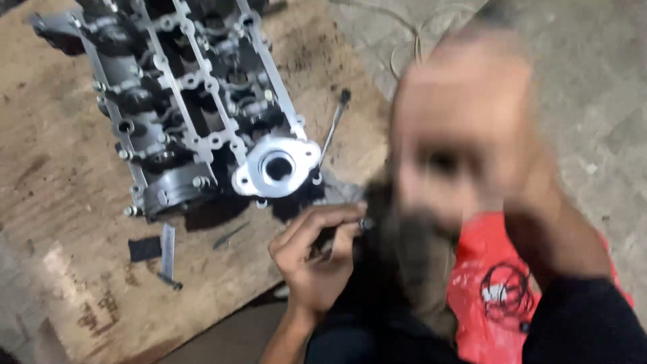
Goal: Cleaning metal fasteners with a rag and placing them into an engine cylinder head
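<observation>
- One hand, my left (pixel 317 259), curled its fingers around a small dark part (pixel 328 237) just off the board's near edge.
- My right hand (pixel 472 128) was a blur close to the camera; I could not tell its grip.
- The cylinder head (pixel 189 101) lay on the wooden board (pixel 60 222), its round housing (pixel 278 166) empty, a slim tool (pixel 332 131) beside it.

I see one package: a red plastic bag (pixel 485 296) at the lower right, lying on the floor beside the wooden board (pixel 60 202). It is crumpled, glossy, and carries a black circular line print with small white marks. I see no labels, signs or screens elsewhere.
</observation>
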